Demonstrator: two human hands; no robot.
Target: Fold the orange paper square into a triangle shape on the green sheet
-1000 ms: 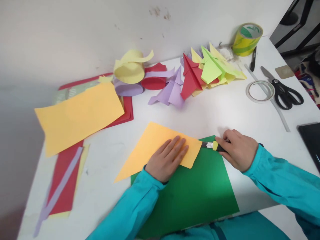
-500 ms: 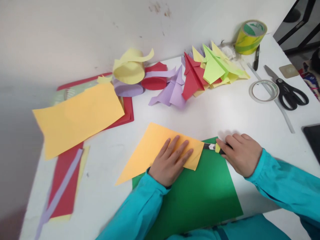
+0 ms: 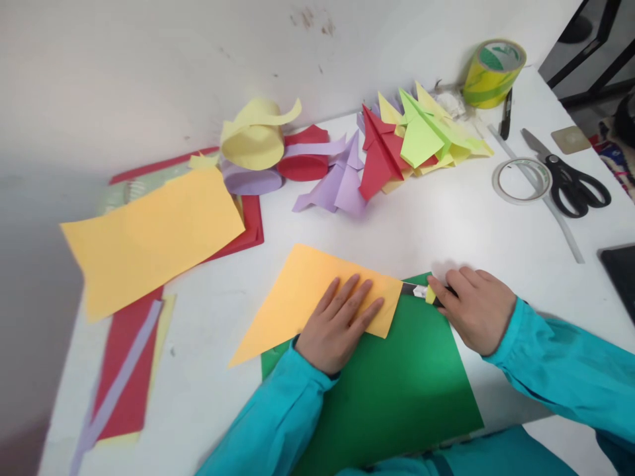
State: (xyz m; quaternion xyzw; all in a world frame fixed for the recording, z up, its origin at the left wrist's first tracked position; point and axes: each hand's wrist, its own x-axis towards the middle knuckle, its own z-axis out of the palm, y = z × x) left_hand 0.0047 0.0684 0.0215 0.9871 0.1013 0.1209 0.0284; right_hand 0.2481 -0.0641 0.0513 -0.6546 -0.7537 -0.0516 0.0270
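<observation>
My left hand [image 3: 340,324] lies flat with its fingers spread, pressing on a folded orange paper [image 3: 282,297]. That paper rests partly over a green sheet [image 3: 397,396] and partly on the white table. My right hand [image 3: 476,307] is closed round the handle of a utility knife [image 3: 426,294]. The knife's dark blade points left and meets the paper's upper right corner; its tip is hidden by the paper, perhaps inside the fold.
Wide orange paper [image 3: 153,238] covers red sheets at left, above paper strips [image 3: 129,370]. Paper rings [image 3: 253,145] and folded paper planes [image 3: 381,152] line the wall. Scissors [image 3: 578,185], a clear tape roll [image 3: 523,180] and a yellow tape roll [image 3: 493,76] are at right.
Both hands, the orange paper and the knife stay almost where they were. The whole view has shifted slightly.
</observation>
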